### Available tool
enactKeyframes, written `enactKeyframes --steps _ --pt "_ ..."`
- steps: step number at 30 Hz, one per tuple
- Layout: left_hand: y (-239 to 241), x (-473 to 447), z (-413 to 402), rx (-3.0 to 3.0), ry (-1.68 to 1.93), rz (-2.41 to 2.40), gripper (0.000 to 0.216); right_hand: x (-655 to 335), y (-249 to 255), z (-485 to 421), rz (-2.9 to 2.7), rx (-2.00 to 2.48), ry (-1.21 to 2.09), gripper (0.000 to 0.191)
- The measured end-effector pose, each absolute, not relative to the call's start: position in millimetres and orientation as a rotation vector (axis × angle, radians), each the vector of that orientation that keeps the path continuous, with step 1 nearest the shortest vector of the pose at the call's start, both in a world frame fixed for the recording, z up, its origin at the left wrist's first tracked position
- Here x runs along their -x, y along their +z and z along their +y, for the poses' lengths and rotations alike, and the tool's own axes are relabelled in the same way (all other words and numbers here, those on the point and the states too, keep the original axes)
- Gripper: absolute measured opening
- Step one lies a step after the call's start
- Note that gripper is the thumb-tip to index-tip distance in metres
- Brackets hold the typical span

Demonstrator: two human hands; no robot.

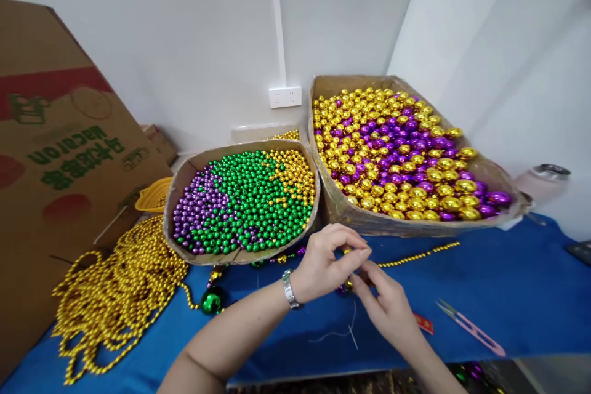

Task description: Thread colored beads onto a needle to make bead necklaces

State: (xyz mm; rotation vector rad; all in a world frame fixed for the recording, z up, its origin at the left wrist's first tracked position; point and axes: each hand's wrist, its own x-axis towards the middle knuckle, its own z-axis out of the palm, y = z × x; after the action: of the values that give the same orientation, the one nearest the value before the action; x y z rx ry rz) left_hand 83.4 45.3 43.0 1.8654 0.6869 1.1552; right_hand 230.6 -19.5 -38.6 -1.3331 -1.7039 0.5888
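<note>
My left hand [332, 261], with a metal watch on the wrist, is closed in a pinch above the blue cloth. My right hand [388, 301] pinches too, its fingertips meeting the left ones. Thin white thread [354, 314] hangs from near the right fingertips, and a needle [353, 338] shows at its lower end. What the left fingers hold is too small to make out. Partly hidden behind the hands are gold and purple beads [347, 284]. A strand of small gold beads [415, 255] lies on the cloth, to the right of them.
A box of green, purple and gold beads [240, 257] stands behind my hands, beside a larger box of gold and purple beads [351, 212]. Left lie piled gold bead strands [124, 289] and a big green bead [212, 300]. Pink thread snips [475, 329] and a red packet [423, 323] are right.
</note>
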Motion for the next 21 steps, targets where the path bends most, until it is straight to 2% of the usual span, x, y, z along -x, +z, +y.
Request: enactKeyframes --steps 4,8,9,12,13,17,21 --pt "36 -84 42 -1.802 1.165 0.682 0.015 -232 -33 -23 -1.742 1.336 0.453 0.017" --pt "-11 -85 31 -1.984 0.942 0.573 0.039 -238 -29 -29 -1.643 1.417 0.454 0.018" --pt "-24 -87 28 -2.052 0.847 0.534 0.038 -238 -28 -30 -1.634 1.429 0.481 0.018" --pt "-58 -92 20 -2.197 0.554 0.566 0.013 -239 -26 -31 -1.609 1.432 0.545 0.021" --pt "-66 -92 19 -2.25 0.488 0.621 0.013 -239 -27 -31 -1.561 1.439 0.567 0.022" --pt "-86 -89 15 -2.547 0.349 0.809 0.027 -244 -30 -29 -1.219 1.436 0.785 0.025" --pt "-94 -81 12 -2.77 0.226 0.897 0.056 -258 -23 -28 -0.944 1.262 0.86 0.027"
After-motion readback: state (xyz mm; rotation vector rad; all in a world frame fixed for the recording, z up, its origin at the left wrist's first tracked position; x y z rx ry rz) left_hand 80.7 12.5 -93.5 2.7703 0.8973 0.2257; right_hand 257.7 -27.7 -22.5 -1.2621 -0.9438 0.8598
